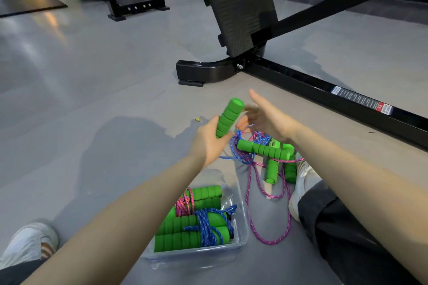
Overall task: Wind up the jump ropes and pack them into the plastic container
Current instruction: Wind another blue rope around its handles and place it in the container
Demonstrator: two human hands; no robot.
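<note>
Our left hand (209, 143) grips the green handle (229, 118), tilted up-right toward our right hand (266, 118), too blurred to judge its grip.

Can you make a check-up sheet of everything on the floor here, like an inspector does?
Surface: grey floor, shiny.
Job's things: container holds two wound ropes; loose ropes tangled on the floor beside it; green handle held up.
Clutter: small yellow scrap on the floor.
Hands: left hand grips the handle; right hand blurred above the loose ropes, grip unclear.
Cables: nothing seen.
Surroundings: black gym machine ahead; shoes at both sides.
</note>
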